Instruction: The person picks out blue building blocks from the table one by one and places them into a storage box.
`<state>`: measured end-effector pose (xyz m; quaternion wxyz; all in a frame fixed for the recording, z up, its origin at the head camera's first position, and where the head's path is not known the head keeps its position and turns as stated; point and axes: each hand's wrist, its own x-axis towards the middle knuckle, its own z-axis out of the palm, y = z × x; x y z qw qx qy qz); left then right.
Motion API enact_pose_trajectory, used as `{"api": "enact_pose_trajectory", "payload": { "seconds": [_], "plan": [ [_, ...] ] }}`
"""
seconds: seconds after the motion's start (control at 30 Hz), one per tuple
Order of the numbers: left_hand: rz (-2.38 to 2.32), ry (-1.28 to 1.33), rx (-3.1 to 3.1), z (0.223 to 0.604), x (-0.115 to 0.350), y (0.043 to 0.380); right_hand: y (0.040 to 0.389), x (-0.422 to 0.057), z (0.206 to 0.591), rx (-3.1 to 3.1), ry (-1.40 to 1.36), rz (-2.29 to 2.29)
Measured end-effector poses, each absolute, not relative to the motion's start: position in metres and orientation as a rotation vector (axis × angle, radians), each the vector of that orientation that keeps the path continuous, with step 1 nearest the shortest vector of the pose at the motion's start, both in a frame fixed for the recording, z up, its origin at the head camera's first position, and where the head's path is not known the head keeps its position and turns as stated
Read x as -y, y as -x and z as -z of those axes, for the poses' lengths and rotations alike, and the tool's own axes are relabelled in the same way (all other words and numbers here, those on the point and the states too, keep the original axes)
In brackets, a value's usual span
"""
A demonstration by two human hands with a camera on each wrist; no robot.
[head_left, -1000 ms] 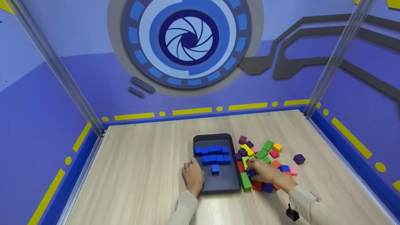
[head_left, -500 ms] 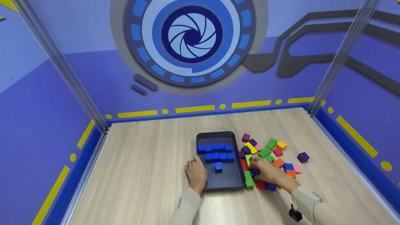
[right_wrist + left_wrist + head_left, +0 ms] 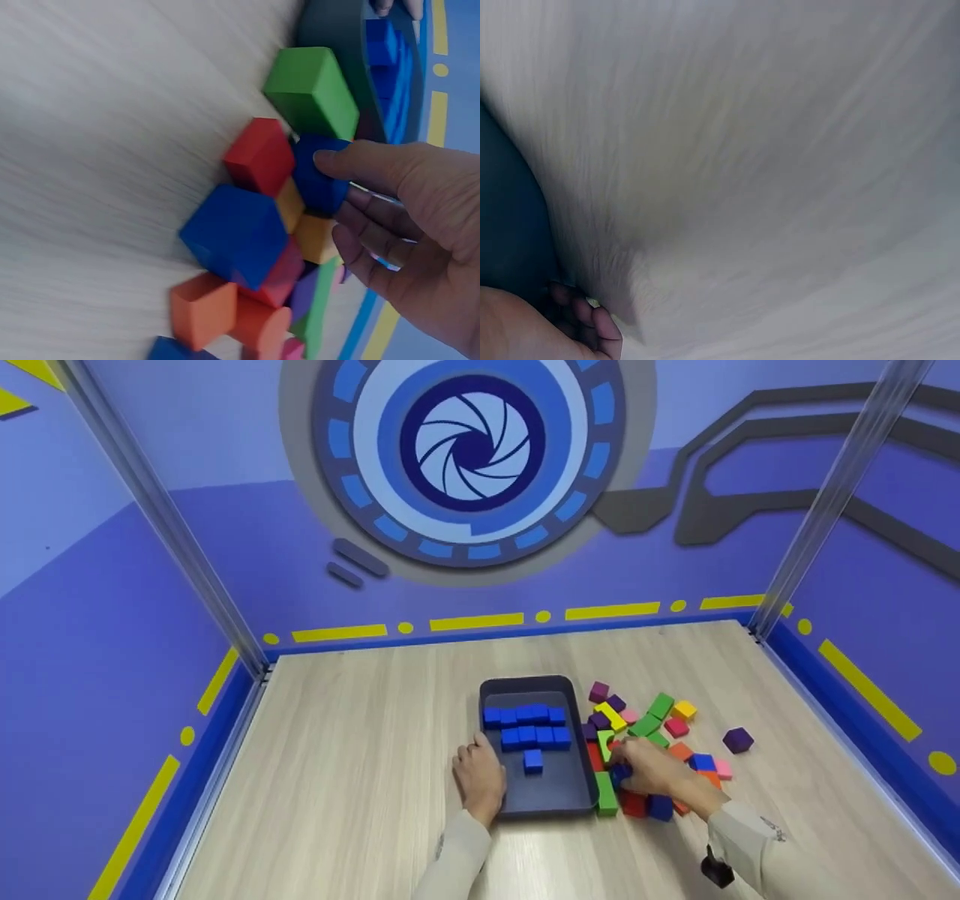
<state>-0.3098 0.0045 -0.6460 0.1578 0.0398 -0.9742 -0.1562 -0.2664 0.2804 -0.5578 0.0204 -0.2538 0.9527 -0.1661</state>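
A dark grey tray (image 3: 559, 791) lies mid-table with several blue blocks (image 3: 532, 761) in it, two rows and one single block below. My left hand (image 3: 480, 776) holds the tray's left rim; in the left wrist view its curled fingers (image 3: 604, 324) lie against the dark wall. Right of the tray, my right hand (image 3: 651, 769) pinches a blue block (image 3: 319, 174) among the loose blocks. Its thumb lies on the near face, while the fingertips behind are partly hidden. A green block (image 3: 315, 90) and a red block (image 3: 259, 154) stand beside it.
Mixed coloured blocks spread right of the tray, among them green (image 3: 645, 726), yellow (image 3: 611, 715) and orange ones. Another blue block (image 3: 702, 763) lies in the pile. One purple block (image 3: 738, 739) sits apart at the right. Printed panels (image 3: 480, 562) wall the table in.
The head view has shifted slightly, so everything appears further right. My right hand stays at the same blue block and my left hand stays at the tray's rim.
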Motion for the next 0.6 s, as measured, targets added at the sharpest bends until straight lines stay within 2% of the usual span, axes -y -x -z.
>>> {"api": "enact_pose_trajectory", "payload": {
  "seconds": [0.2,0.6],
  "plan": [
    [0.427,-0.131,2.775,0.649,-0.003,0.309,0.276,-0.269,0.539,-3.009,0.610,0.474],
    [0.365,-0.126,2.738,0.649,-0.008,0.312,0.296,-0.218,0.546,-3.068,0.963,0.531]
  ]
}}
